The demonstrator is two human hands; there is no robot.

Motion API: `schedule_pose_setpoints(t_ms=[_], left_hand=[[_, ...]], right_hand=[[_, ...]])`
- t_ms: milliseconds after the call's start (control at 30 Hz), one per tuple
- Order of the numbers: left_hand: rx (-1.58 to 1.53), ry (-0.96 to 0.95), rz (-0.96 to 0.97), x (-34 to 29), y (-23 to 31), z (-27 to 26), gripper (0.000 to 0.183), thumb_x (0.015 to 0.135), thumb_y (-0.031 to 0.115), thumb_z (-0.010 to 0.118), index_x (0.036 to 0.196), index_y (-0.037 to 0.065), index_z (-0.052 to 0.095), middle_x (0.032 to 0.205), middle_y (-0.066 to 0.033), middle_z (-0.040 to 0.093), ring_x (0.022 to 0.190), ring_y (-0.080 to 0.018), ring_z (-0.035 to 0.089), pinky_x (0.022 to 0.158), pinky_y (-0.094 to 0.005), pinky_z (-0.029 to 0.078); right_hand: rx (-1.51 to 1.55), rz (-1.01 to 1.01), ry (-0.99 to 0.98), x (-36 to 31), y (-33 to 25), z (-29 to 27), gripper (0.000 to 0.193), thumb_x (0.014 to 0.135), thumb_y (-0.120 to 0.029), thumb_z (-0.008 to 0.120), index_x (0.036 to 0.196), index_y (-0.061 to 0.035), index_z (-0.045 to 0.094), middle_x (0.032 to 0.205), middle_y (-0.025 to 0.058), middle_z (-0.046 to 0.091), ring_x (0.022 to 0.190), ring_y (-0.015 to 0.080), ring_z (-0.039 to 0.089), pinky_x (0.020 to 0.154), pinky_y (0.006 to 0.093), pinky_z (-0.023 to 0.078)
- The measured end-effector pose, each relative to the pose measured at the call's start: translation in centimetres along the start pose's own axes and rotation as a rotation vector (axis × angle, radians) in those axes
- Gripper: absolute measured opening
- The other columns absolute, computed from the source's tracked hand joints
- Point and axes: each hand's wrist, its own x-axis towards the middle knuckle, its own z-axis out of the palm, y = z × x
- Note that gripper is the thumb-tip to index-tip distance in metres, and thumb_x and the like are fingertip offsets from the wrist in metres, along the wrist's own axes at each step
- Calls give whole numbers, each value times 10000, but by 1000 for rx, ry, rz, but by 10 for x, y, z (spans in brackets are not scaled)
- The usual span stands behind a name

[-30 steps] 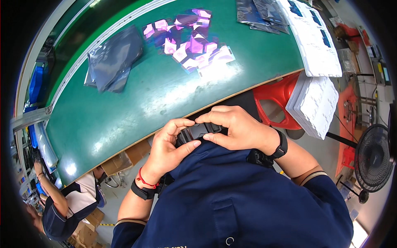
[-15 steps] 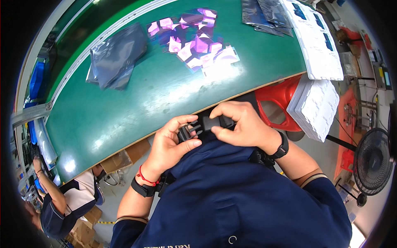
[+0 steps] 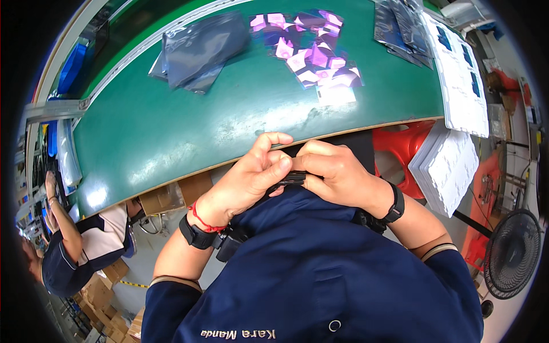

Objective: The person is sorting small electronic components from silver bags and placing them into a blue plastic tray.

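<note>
A black plastic buckle [image 3: 295, 178] is at the waist of the navy shirt [image 3: 303, 240], pinched between the left hand [image 3: 251, 177] and right hand [image 3: 340, 174]; beyond, glossy purple-tinted film sheets [image 3: 318, 55] lie on the green tabletop [image 3: 189, 137].

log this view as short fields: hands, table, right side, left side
left hand: fingers at the black part, grip unclear
right hand: pinching the black part
table: green; left dark bags, purple sheets, right dark bags, white tray
right side: red stool, tray stack, fan
left side: co-worker
</note>
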Motion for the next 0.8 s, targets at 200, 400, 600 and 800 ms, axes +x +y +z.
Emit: schedule_pose_setpoints(t_ms=[200,400,600,800], left_hand=[[-156,-39,64,-6,-2,-11,420,1003,343,413,1310,57,409,1051,-46,578,893,-107,516,738,-256,418],[752,-125,-109,-48,-9,-40,303,885,148,640,1158,24,593,929,-4,638,914,-105,560,824,-251,444],[765,79,31,-59,-22,-50,163,830,87,682,970,3,677,839,-54,650,785,-131,575,730,-269,451],[833,511,453,-64,-29,-41,131,894,53,596,970,-43,641,811,-84,661,766,-146,637,706,-245,481]], right_hand=[[-79,-106,101,-4,4,-5,391,632,82,665,997,-59,686,743,73,611,627,228,598,563,326,478],[-161,-200,93,-14,13,-13,442,616,72,681,1023,-101,686,677,47,582,607,210,576,543,320,472],[-154,-206,74,-8,12,-13,427,620,87,678,1004,-100,695,670,48,589,599,200,577,539,311,473],[-121,-212,49,-9,13,-17,380,682,139,627,996,-62,699,736,74,645,613,206,603,551,289,481]])
